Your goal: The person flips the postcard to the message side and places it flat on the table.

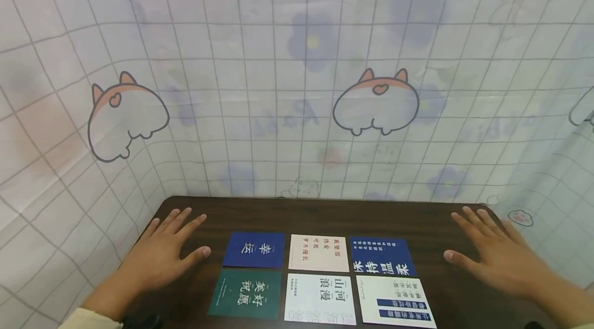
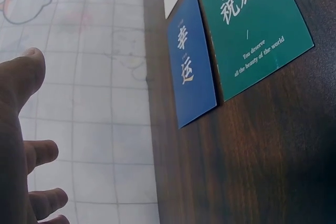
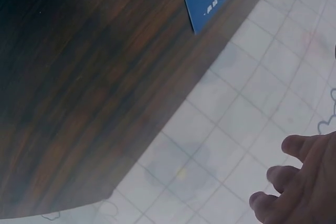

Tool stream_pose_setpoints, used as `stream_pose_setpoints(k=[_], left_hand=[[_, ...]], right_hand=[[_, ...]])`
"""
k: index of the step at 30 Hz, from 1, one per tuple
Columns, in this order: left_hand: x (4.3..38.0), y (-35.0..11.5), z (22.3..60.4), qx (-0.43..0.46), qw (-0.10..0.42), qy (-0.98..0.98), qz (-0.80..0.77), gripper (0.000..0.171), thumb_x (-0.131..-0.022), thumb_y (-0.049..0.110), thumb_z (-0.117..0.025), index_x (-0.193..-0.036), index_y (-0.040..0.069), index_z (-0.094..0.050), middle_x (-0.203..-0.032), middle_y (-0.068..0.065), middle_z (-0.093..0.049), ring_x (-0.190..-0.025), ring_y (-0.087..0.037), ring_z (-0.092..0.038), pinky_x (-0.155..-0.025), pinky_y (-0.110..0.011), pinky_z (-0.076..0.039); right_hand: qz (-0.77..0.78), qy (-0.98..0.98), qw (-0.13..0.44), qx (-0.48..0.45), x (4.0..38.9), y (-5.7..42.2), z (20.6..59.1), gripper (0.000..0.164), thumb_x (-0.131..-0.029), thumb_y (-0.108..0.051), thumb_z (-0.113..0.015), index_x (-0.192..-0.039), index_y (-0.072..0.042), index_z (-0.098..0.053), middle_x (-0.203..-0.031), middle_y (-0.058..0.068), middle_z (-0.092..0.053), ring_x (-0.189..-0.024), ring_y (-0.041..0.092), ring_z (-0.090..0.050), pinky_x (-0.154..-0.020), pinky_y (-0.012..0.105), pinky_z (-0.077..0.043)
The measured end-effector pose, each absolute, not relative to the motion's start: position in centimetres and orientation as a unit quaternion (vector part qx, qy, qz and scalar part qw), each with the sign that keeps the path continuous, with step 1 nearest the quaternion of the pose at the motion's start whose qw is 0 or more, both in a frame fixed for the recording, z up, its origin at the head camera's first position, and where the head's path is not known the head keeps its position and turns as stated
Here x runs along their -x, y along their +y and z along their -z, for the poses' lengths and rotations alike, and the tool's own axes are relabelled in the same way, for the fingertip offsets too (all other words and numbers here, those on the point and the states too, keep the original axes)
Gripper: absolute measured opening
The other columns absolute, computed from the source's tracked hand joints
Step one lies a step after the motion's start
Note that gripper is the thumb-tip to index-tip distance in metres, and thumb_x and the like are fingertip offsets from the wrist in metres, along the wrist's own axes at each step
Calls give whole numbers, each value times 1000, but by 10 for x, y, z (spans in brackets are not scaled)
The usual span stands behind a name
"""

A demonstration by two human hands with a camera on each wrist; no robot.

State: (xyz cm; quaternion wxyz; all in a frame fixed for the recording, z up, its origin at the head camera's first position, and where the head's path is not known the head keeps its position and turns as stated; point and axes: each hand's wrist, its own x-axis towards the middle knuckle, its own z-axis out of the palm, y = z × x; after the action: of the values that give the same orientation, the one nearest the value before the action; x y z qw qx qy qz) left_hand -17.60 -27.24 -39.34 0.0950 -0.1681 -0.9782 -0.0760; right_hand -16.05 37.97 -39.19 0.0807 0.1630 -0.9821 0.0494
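Two rows of cards lie flat side by side on a dark wooden table. In the back row are a blue card [image 1: 253, 250], a cream card with red characters [image 1: 318, 253] and a blue card with large white characters [image 1: 382, 256]. The front row has a green card [image 1: 245, 294], a white card with grey characters [image 1: 319, 298] and a white card with blue bars [image 1: 395, 301]. My left hand [image 1: 163, 254], fingers spread and holding nothing, is left of the cards. To their right my right hand [image 1: 498, 259] has its fingers spread, likewise holding nothing.
The dark wooden table [image 1: 260, 215] has rounded back corners. A white grid-patterned curtain [image 1: 278, 76] with cartoon corgis hangs behind it and along both sides. In the head view, dark wood shows between each hand and the cards.
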Motion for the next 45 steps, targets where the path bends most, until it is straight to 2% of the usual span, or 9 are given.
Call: stream_pose_setpoints(k=[8,11,15,22,29,38,45], left_hand=[[176,-270,401,174,101,-976,85,75,-98,64,-55,-155,17,-46,-159,-22,-37,-146,-49,-29,-112,-68,-20],[176,-267,403,179,104,-975,81,74,-98,64,-56,-154,17,-47,-158,-21,-39,-144,-48,-33,-112,-67,-23],[176,-265,407,178,107,-976,71,75,-97,67,-53,-154,18,-48,-157,-19,-42,-143,-47,-35,-112,-67,-23],[176,-263,411,178,105,-976,69,75,-97,69,-52,-153,18,-50,-156,-19,-44,-143,-46,-37,-112,-66,-25],[179,-262,414,178,103,-977,60,77,-96,71,-50,-153,19,-50,-156,-18,-44,-144,-45,-36,-112,-67,-23],[177,-256,418,186,99,-975,70,75,-96,69,-52,-152,20,-50,-155,-18,-44,-145,-45,-34,-113,-67,-21],[177,-252,421,192,97,-974,72,75,-96,70,-50,-152,20,-51,-155,-17,-45,-145,-44,-34,-114,-66,-20]], right_hand=[[-69,-979,90,-167,163,373,395,85,-99,-52,-60,-159,-1,-29,-160,32,-27,-146,54,-20,-119,57,9],[-76,-976,102,-176,164,372,397,83,-97,-51,-64,-155,2,-36,-156,33,-33,-142,56,-28,-119,60,-2],[-82,-973,110,-186,166,371,399,81,-95,-50,-68,-151,3,-42,-153,34,-37,-138,57,-35,-115,67,-16],[-85,-972,112,-188,167,366,404,81,-94,-51,-69,-151,1,-44,-153,30,-40,-137,55,-37,-104,71,-28],[-83,-974,105,-185,168,360,405,81,-94,-53,-69,-151,-1,-45,-154,29,-40,-138,55,-36,-102,73,-29],[-85,-973,101,-189,168,354,410,81,-95,-55,-67,-153,-3,-45,-156,28,-38,-140,54,-33,-110,68,-23],[-91,-973,95,-192,165,348,414,81,-94,-55,-67,-152,-3,-45,-155,29,-39,-140,54,-35,-107,68,-27]])
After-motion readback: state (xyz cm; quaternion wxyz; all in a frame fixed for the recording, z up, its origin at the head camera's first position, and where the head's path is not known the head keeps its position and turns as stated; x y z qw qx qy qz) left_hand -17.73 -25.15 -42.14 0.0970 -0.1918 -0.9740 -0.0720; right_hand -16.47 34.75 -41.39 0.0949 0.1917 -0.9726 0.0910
